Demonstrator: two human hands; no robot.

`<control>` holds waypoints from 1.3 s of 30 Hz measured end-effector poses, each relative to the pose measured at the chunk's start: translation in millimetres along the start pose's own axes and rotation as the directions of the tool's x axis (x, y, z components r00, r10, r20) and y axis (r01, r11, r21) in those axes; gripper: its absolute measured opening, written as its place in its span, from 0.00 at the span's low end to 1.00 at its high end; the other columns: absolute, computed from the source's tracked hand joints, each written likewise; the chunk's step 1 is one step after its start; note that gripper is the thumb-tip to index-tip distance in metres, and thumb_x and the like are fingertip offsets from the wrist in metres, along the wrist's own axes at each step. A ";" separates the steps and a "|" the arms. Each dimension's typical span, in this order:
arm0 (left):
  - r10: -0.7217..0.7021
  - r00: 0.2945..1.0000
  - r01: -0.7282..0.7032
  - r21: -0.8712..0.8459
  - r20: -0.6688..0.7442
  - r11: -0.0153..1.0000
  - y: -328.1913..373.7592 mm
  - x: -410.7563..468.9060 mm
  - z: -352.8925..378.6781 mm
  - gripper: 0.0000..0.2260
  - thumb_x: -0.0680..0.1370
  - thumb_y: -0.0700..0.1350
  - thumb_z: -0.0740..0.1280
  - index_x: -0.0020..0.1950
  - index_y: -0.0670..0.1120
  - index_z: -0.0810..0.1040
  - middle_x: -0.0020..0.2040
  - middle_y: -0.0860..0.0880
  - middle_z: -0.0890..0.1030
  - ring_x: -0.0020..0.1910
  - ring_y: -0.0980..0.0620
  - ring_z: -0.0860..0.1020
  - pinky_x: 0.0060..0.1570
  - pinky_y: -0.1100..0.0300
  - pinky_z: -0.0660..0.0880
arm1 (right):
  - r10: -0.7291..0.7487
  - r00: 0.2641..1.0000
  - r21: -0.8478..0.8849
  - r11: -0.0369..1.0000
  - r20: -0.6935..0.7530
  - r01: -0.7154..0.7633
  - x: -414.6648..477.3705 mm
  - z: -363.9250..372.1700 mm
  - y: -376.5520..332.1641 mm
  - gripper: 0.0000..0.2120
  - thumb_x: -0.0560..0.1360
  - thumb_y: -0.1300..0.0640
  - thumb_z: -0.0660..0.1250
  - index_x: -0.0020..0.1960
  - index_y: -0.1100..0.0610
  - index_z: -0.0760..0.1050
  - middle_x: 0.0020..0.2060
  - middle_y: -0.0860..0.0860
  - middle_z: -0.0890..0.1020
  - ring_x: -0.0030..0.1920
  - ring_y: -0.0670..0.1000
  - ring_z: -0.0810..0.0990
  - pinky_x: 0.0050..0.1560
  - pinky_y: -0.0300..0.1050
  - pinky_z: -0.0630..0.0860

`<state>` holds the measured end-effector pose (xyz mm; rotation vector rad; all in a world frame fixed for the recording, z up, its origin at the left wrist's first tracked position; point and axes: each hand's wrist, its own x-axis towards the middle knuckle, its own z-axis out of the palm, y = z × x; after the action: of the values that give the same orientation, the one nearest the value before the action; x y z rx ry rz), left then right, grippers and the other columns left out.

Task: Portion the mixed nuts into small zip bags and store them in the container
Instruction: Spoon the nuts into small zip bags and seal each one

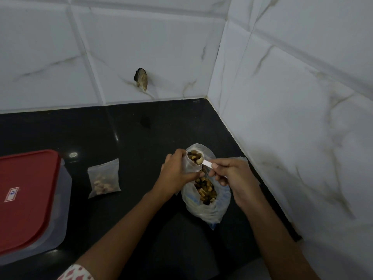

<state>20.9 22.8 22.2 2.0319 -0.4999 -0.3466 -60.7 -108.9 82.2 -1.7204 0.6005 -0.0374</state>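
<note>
Left hand point(173, 175) gripped small zip bag point(189, 168) just above the open nut bag point(207, 209). Right hand point(234, 178) pinched loaded scoop point(206, 163) at the zip bag's mouth. Filled bag point(104, 178) and container point(30, 199) lay left of nut bag.

Black countertop point(129, 142), white marbled wall tiles point(145, 43), ragged hole point(140, 78)

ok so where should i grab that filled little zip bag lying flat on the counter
Probably pinch the filled zip bag by its far, empty strip, coming down from above. It lies flat on the counter with its nuts bunched at the near end. The far part is therefore thin, flat plastic that is easy to pinch, and the load would hang below the grip.
</note>
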 end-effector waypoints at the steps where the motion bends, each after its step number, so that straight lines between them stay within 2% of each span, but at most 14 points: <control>1: -0.001 1.000 0.001 -0.019 -0.005 1.000 -1.7 0.1 0.6 0.28 0.66 0.52 0.76 0.61 0.49 0.68 0.56 0.50 0.72 0.57 0.54 0.68 0.57 0.55 0.72 | -0.090 0.996 -0.134 0.987 -0.018 0.087 0.7 4.3 3.4 0.10 0.76 0.65 0.61 0.49 0.57 0.80 0.33 0.49 0.79 0.34 0.44 0.74 0.35 0.33 0.70; 3: -0.013 1.000 0.012 -0.080 -0.001 0.997 -5.5 -0.5 1.1 0.26 0.66 0.52 0.76 0.59 0.50 0.69 0.56 0.49 0.73 0.57 0.54 0.71 0.54 0.57 0.73 | -0.330 0.944 -0.422 0.858 -0.011 0.294 0.9 12.4 11.5 0.11 0.76 0.65 0.62 0.53 0.57 0.80 0.38 0.48 0.80 0.38 0.42 0.76 0.41 0.28 0.70; 7: -0.040 0.999 0.037 -0.220 -0.008 0.975 -10.6 -3.7 0.4 0.24 0.62 0.56 0.76 0.52 0.61 0.68 0.56 0.49 0.76 0.58 0.52 0.74 0.56 0.51 0.76 | -0.723 0.683 -0.691 0.440 0.107 0.574 -1.2 18.3 19.3 0.15 0.71 0.61 0.57 0.48 0.60 0.82 0.38 0.53 0.84 0.38 0.50 0.81 0.38 0.34 0.75; 9: -0.037 0.999 0.032 -0.240 -0.018 0.970 -12.2 -4.4 0.5 0.23 0.63 0.55 0.77 0.51 0.61 0.68 0.56 0.49 0.76 0.58 0.52 0.74 0.56 0.50 0.76 | -0.760 0.625 -0.738 0.318 0.176 0.595 0.2 17.4 24.5 0.18 0.69 0.57 0.56 0.47 0.60 0.83 0.38 0.52 0.85 0.39 0.50 0.82 0.40 0.34 0.75; 13: -0.019 0.999 0.011 -0.266 -0.027 0.964 -13.0 -4.7 3.0 0.23 0.63 0.54 0.76 0.51 0.61 0.69 0.56 0.48 0.76 0.58 0.50 0.75 0.55 0.50 0.77 | -0.773 0.593 -0.770 0.233 0.224 0.594 2.5 13.9 30.9 0.17 0.69 0.58 0.57 0.48 0.60 0.82 0.40 0.52 0.85 0.41 0.51 0.82 0.43 0.36 0.76; 16: -0.016 0.999 0.007 -0.270 -0.034 0.963 -12.7 -4.5 3.5 0.24 0.60 0.59 0.75 0.51 0.62 0.68 0.56 0.51 0.76 0.59 0.52 0.74 0.56 0.51 0.76 | -0.791 0.600 -0.709 0.354 0.122 0.610 1.3 12.5 30.5 0.13 0.71 0.63 0.61 0.49 0.60 0.82 0.40 0.52 0.85 0.40 0.48 0.82 0.44 0.32 0.74; 19: 0.002 0.999 -0.012 -0.264 -0.040 0.965 -12.8 -2.9 3.3 0.21 0.65 0.52 0.76 0.51 0.61 0.69 0.56 0.51 0.76 0.59 0.53 0.74 0.57 0.50 0.75 | -0.536 0.828 -0.365 0.813 -0.164 0.454 -4.3 11.9 21.6 0.12 0.71 0.67 0.67 0.51 0.56 0.82 0.37 0.50 0.84 0.37 0.42 0.79 0.40 0.29 0.74; 21: 0.023 0.998 -0.037 -0.258 -0.057 0.966 -12.4 -2.5 3.5 0.19 0.67 0.49 0.76 0.51 0.60 0.70 0.54 0.53 0.77 0.59 0.54 0.73 0.58 0.51 0.75 | -0.252 0.955 -0.019 0.967 -0.153 0.253 -6.0 8.1 15.0 0.12 0.73 0.67 0.65 0.49 0.54 0.82 0.35 0.54 0.83 0.33 0.44 0.77 0.34 0.33 0.74; 23: 0.026 0.998 -0.041 -0.259 -0.060 0.965 -12.2 -2.9 3.5 0.19 0.67 0.48 0.75 0.51 0.59 0.70 0.54 0.54 0.77 0.60 0.55 0.73 0.58 0.52 0.75 | -0.116 0.988 0.170 0.976 -0.104 0.132 -5.8 2.7 12.0 0.13 0.74 0.69 0.63 0.46 0.54 0.81 0.34 0.54 0.83 0.31 0.46 0.76 0.32 0.36 0.73; 26: 0.027 0.997 -0.046 -0.277 -0.071 0.960 -12.8 -5.1 2.7 0.19 0.68 0.48 0.75 0.54 0.54 0.71 0.54 0.53 0.78 0.58 0.55 0.74 0.57 0.54 0.75 | -0.028 0.984 0.160 0.986 -0.176 0.057 -0.5 3.5 20.0 0.11 0.74 0.67 0.63 0.46 0.55 0.80 0.33 0.52 0.82 0.31 0.46 0.76 0.33 0.37 0.72; 29: 0.029 0.995 -0.057 -0.297 -0.097 0.953 -10.8 -9.0 0.9 0.20 0.69 0.45 0.74 0.57 0.50 0.70 0.52 0.55 0.77 0.54 0.60 0.76 0.51 0.66 0.76 | -0.076 0.952 -0.110 0.993 -0.295 0.045 7.8 10.8 39.0 0.10 0.75 0.65 0.62 0.50 0.58 0.81 0.35 0.48 0.81 0.37 0.46 0.77 0.37 0.34 0.70; 33: 0.032 0.993 -0.064 -0.293 -0.112 0.954 -9.6 -12.7 -2.3 0.22 0.69 0.45 0.74 0.58 0.51 0.67 0.51 0.58 0.75 0.51 0.64 0.75 0.45 0.76 0.73 | -0.162 0.971 -0.521 0.853 -0.178 0.047 13.8 20.5 54.0 0.14 0.79 0.61 0.58 0.62 0.57 0.75 0.50 0.53 0.80 0.47 0.46 0.74 0.45 0.30 0.67; 36: 0.035 0.991 -0.071 -0.290 -0.126 0.954 -9.4 -13.1 -3.0 0.22 0.70 0.45 0.74 0.58 0.50 0.67 0.50 0.57 0.76 0.50 0.64 0.76 0.44 0.76 0.73 | -0.332 0.939 -0.708 0.685 -0.092 0.173 16.2 25.7 55.3 0.19 0.79 0.47 0.53 0.64 0.54 0.71 0.56 0.52 0.77 0.58 0.51 0.72 0.53 0.37 0.62; 39: 0.013 0.990 -0.057 -0.316 -0.139 0.947 -6.1 -13.7 -3.5 0.21 0.70 0.46 0.74 0.56 0.50 0.66 0.49 0.57 0.76 0.48 0.62 0.76 0.43 0.71 0.74 | -0.540 0.841 -0.541 0.700 0.027 0.467 13.5 29.9 42.7 0.26 0.73 0.38 0.53 0.62 0.53 0.72 0.55 0.43 0.74 0.57 0.41 0.69 0.55 0.31 0.62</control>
<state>11.7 34.7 19.1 1.7159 -0.3692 -0.2481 -54.6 -92.2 31.4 -2.4088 0.2104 -0.4204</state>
